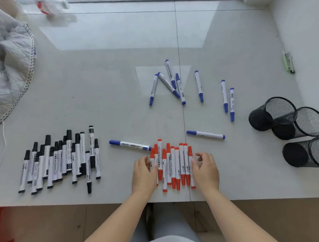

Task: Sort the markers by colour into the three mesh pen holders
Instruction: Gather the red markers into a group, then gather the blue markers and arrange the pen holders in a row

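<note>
Table (101,72): smooth pale grey top, semi-gloss, window light reflecting off it. Markers: smooth plastic, white printed barrels; caps red (172,166), blue (199,86), black (65,158), slight sheen. Holders (275,114): black wire mesh, matt, see-through walls, solid dark bases. Cloth (8,59) at far left: grey-white quilted fabric, soft, edge trimmed with braid. Floor (50,228) below: brown, wood-look, dull.

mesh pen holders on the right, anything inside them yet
The three mesh pen holders lie tipped on the table. The two upper mouths show only bare mesh, no markers. The lowest holder runs past the frame edge, so its inside cannot be checked.
</note>
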Available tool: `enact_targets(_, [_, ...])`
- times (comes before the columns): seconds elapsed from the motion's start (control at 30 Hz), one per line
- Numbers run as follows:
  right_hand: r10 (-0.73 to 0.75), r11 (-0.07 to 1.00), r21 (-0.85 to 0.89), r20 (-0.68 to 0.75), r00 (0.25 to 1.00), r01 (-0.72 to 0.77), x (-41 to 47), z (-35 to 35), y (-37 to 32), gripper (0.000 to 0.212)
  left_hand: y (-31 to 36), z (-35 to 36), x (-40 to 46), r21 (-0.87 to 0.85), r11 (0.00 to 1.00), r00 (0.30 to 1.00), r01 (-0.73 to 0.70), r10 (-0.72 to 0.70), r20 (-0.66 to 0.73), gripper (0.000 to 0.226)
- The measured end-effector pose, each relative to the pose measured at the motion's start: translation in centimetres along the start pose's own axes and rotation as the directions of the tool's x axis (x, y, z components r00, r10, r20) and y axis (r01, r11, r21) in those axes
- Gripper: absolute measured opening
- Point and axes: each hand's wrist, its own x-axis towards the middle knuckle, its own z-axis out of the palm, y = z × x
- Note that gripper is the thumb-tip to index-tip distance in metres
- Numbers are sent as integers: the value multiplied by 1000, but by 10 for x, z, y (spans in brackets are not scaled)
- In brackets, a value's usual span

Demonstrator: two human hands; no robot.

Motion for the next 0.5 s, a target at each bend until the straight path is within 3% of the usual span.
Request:
enact_targets(0.1, [-110,992,-65,-92,990,104,24,-13,-9,21,6,-14,20,-112,982,979,153,-166,-120,53])
enact_targets(0.17, [-236,959,-192,-144,961,207,43,-22,-13,22,13,-24,40,-187,943,925,276,-313,-217,62])
enact_targets(0.27, [-305,880,-406,-89,948,246,69,-28,-11,28,26,-31,67,-214,891,842,401,-450,-298,68])
enact_targets(0.37, [-274,837,-489,11,962,244,88,-27,-2,23,38,-28,86,-63,916,853,397,-394,-344,50])
enact_targets(0.5, [-288,864,-436,-14,958,253,108,-27,-1,18,55,-26,109,80,942,885,327,-276,-376,32])
